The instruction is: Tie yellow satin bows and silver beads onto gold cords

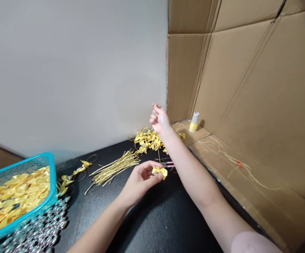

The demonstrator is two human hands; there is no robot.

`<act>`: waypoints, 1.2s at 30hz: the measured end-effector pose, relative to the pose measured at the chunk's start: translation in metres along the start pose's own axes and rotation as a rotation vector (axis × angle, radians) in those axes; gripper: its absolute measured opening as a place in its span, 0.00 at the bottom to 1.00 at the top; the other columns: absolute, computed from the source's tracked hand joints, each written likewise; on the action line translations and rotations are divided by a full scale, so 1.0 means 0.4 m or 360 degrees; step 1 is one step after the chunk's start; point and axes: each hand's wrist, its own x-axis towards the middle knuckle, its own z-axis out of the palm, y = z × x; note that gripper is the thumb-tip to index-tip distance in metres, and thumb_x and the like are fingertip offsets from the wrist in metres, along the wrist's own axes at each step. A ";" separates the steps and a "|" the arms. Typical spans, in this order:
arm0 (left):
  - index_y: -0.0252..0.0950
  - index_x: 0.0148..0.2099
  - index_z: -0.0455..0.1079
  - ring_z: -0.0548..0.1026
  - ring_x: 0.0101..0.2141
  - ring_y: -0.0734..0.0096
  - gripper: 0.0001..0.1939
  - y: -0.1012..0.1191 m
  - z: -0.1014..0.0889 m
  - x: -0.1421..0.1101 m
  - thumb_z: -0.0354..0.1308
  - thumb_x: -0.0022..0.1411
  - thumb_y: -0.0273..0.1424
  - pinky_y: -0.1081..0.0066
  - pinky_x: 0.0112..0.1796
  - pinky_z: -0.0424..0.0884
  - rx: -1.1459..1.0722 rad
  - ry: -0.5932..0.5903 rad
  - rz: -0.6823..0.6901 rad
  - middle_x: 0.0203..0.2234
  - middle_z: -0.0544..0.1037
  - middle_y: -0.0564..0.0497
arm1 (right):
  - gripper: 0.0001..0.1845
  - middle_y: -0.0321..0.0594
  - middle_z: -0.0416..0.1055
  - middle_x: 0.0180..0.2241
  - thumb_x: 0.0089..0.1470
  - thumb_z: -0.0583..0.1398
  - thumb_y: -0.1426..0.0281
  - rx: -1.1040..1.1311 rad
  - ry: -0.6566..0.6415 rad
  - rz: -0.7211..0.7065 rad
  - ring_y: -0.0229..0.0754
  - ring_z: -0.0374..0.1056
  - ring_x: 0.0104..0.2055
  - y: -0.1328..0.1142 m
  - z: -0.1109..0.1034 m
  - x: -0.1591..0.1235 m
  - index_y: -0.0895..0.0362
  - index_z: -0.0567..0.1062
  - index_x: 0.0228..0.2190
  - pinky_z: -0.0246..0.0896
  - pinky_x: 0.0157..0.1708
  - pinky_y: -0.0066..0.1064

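My left hand (pixel 144 177) is closed, pinching a yellow satin ribbon bow (pixel 160 171) between thumb and fingers above the black table. From the bow a thin thread (pixel 158 151) runs up to my right hand (pixel 159 118), which is raised with its fingers curled around the thread's upper end. Just behind the bow lie small scissors with pink handles (pixel 169 164), partly hidden by my right forearm. Beyond them rests a pile of finished-looking yellow bows (pixel 147 140) with gold loops. To the left of my left hand is a bundle of gold twist ties (pixel 118 167).
A blue plastic basket (pixel 52 175) full of yellow ribbon bows stands at left. Silvery beads (pixel 44 225) lie in front of it, with a few looped bows (pixel 75 172) beside it. Right: a yellow bottle with a white cap (pixel 194 122), loose thread (pixel 243 165) and a cardboard wall (pixel 260 77).
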 end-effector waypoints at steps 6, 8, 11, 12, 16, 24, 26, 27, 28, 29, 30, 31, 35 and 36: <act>0.35 0.38 0.75 0.72 0.29 0.77 0.10 0.011 -0.004 0.000 0.68 0.53 0.31 0.77 0.35 0.68 0.0112 0.0044 0.0044 0.28 0.78 0.53 | 0.11 0.21 0.42 0.14 0.61 0.54 0.74 -0.0041 0.0075 -0.0025 0.28 0.35 0.13 -0.020 -0.015 0.017 0.55 0.65 0.26 0.33 0.13 0.24; 0.35 0.39 0.75 0.72 0.29 0.77 0.11 0.015 0.001 -0.001 0.67 0.53 0.31 0.76 0.35 0.68 0.0144 0.0057 0.0068 0.27 0.78 0.53 | 0.11 0.21 0.41 0.14 0.61 0.53 0.74 -0.0038 0.0074 -0.0041 0.28 0.35 0.13 -0.028 -0.015 0.016 0.55 0.65 0.26 0.33 0.13 0.24; 0.36 0.42 0.75 0.73 0.30 0.75 0.12 0.016 0.008 -0.003 0.66 0.54 0.32 0.74 0.37 0.69 0.0179 0.0077 0.0093 0.28 0.78 0.53 | 0.11 0.21 0.41 0.14 0.62 0.51 0.75 -0.0019 0.0058 -0.0069 0.28 0.35 0.13 -0.035 -0.013 0.011 0.55 0.64 0.27 0.33 0.13 0.23; 0.36 0.43 0.75 0.73 0.31 0.75 0.13 0.014 0.010 -0.004 0.66 0.54 0.32 0.74 0.37 0.69 0.0191 0.0078 0.0092 0.29 0.78 0.52 | 0.11 0.21 0.41 0.13 0.62 0.51 0.75 -0.0015 0.0049 -0.0076 0.28 0.35 0.13 -0.035 -0.012 0.009 0.55 0.64 0.27 0.33 0.13 0.23; 0.35 0.44 0.74 0.74 0.32 0.72 0.14 0.000 0.008 -0.003 0.66 0.54 0.32 0.73 0.36 0.69 0.0262 0.0094 0.0099 0.31 0.78 0.50 | 0.11 0.21 0.41 0.14 0.62 0.52 0.74 -0.0027 0.0031 -0.0095 0.28 0.36 0.13 -0.028 -0.009 0.008 0.55 0.65 0.27 0.34 0.13 0.23; 0.37 0.53 0.67 0.76 0.39 0.67 0.21 -0.016 0.005 -0.004 0.63 0.57 0.31 0.68 0.41 0.69 0.0344 -0.0027 0.0114 0.35 0.80 0.47 | 0.10 0.21 0.40 0.13 0.62 0.52 0.74 -0.0084 0.0150 -0.0222 0.29 0.35 0.14 -0.038 -0.026 0.023 0.54 0.65 0.28 0.34 0.13 0.23; 0.37 0.54 0.66 0.77 0.39 0.66 0.22 -0.018 0.005 -0.005 0.63 0.57 0.31 0.68 0.41 0.69 0.0370 -0.0022 0.0130 0.33 0.80 0.48 | 0.10 0.22 0.40 0.13 0.62 0.52 0.74 -0.0101 0.0149 -0.0228 0.29 0.35 0.14 -0.040 -0.027 0.024 0.54 0.65 0.27 0.34 0.14 0.24; 0.37 0.55 0.65 0.77 0.38 0.66 0.24 -0.019 0.005 -0.004 0.63 0.57 0.31 0.68 0.40 0.69 0.0378 -0.0013 0.0132 0.33 0.80 0.48 | 0.11 0.22 0.40 0.14 0.62 0.52 0.73 -0.0106 0.0143 -0.0229 0.29 0.35 0.14 -0.039 -0.025 0.023 0.54 0.65 0.27 0.34 0.14 0.24; 0.37 0.57 0.63 0.77 0.37 0.67 0.26 -0.020 0.004 -0.004 0.63 0.57 0.32 0.69 0.40 0.69 0.0377 -0.0006 0.0132 0.33 0.80 0.48 | 0.11 0.22 0.40 0.14 0.62 0.52 0.73 -0.0106 0.0132 -0.0229 0.29 0.35 0.14 -0.038 -0.023 0.021 0.54 0.65 0.27 0.35 0.14 0.24; 0.37 0.60 0.60 0.76 0.36 0.68 0.29 -0.021 0.004 -0.003 0.63 0.57 0.32 0.69 0.39 0.68 0.0368 -0.0003 0.0128 0.33 0.80 0.48 | 0.11 0.22 0.40 0.14 0.62 0.52 0.73 -0.0101 0.0118 -0.0224 0.29 0.35 0.14 -0.037 -0.019 0.018 0.54 0.64 0.27 0.34 0.14 0.24; 0.37 0.61 0.57 0.76 0.34 0.69 0.32 -0.023 0.003 -0.002 0.63 0.57 0.32 0.69 0.39 0.68 0.0354 -0.0001 0.0118 0.33 0.80 0.48 | 0.11 0.22 0.39 0.14 0.63 0.51 0.73 -0.0091 0.0101 -0.0216 0.29 0.35 0.14 -0.036 -0.015 0.015 0.54 0.64 0.27 0.34 0.14 0.24; 0.37 0.62 0.55 0.76 0.34 0.70 0.34 -0.024 0.001 0.000 0.64 0.56 0.32 0.69 0.40 0.68 0.0336 0.0001 0.0105 0.33 0.80 0.48 | 0.12 0.22 0.39 0.14 0.63 0.51 0.74 -0.0077 0.0085 -0.0205 0.29 0.35 0.14 -0.035 -0.010 0.011 0.55 0.64 0.27 0.34 0.14 0.24; 0.38 0.53 0.61 0.75 0.32 0.71 0.24 -0.030 -0.003 0.005 0.64 0.56 0.33 0.71 0.38 0.68 0.0368 0.0052 0.0114 0.30 0.77 0.52 | 0.12 0.22 0.39 0.15 0.63 0.50 0.74 -0.0051 0.0035 -0.0184 0.29 0.34 0.14 -0.036 0.011 -0.010 0.55 0.64 0.27 0.34 0.14 0.24; 0.38 0.49 0.63 0.74 0.31 0.71 0.20 -0.032 -0.003 0.006 0.64 0.56 0.33 0.72 0.36 0.68 0.0434 0.0087 0.0139 0.29 0.76 0.53 | 0.12 0.22 0.40 0.15 0.63 0.51 0.74 -0.0062 0.0024 -0.0191 0.29 0.35 0.14 -0.036 0.016 -0.016 0.55 0.64 0.27 0.34 0.14 0.24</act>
